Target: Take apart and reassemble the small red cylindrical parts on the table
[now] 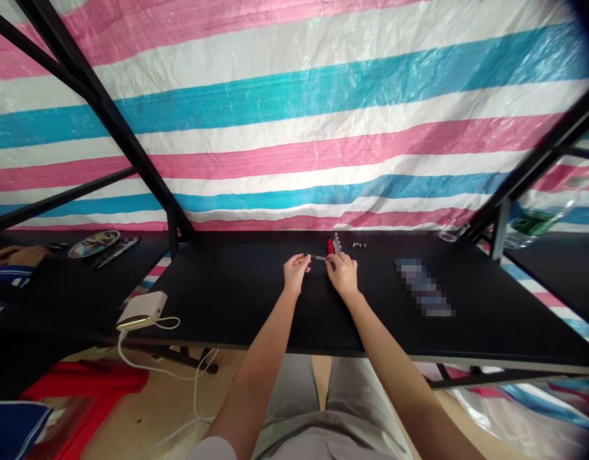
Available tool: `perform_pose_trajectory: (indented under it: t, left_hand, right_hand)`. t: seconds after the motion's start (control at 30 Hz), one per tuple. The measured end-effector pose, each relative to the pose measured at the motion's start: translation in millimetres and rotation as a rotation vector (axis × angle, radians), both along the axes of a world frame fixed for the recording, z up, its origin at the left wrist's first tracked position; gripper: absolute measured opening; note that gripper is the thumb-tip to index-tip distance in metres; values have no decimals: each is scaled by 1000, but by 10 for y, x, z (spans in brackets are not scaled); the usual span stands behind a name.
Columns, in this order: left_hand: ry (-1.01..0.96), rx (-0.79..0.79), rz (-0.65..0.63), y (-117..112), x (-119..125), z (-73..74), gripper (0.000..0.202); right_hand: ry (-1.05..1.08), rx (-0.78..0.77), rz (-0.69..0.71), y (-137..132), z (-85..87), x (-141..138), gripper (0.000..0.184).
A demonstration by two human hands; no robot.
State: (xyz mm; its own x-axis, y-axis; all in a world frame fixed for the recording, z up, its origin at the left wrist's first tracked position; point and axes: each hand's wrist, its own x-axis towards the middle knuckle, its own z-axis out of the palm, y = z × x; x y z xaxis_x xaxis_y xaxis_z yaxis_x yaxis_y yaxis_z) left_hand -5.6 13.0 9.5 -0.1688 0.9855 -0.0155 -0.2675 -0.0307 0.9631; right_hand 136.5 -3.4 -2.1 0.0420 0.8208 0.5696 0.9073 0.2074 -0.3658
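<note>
My left hand (296, 269) and my right hand (343, 271) rest close together on the black table (237, 300). Both are closed in a pinch on the two ends of a thin pen-like part (317, 257) held level between them. The left fingertips grip its dark end, the right fingertips its other end. Just behind my right hand stand small red and clear pieces (333, 244). A few tiny metal bits (358, 245) lie a little further right.
A flat blurred-out item (423, 288) lies to the right. A clear cup (453, 230) sits at the back right. A white power bank (142, 310) with a cable lies at the left edge. Another person's hands (16, 257), a metal tray (94, 243) and pens (116, 251) are on the left table.
</note>
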Motion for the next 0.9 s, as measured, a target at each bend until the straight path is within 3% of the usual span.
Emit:
perform_pose_trajectory:
  t: [0.17,0.3,0.47,0.67,0.9]
  left_hand:
    - [97,55,43,0,4,-40,33]
    - [391,217,-21,-22,81,-105,22]
    - [734,361,-116,56,283,-111,9]
    - [940,329,-82,221,449,-69,6]
    - [1146,247,-106,259,513,-120,6]
  right_hand:
    - [66,-32,-120,13,-14,135,19]
    - [142,-117,-196,41,-61,248,19]
    - [163,-164,-191,95,-126,304,21]
    - [174,-157,-204,118,-171,302,24]
    - [185,-116,-219,125,-203,306,23]
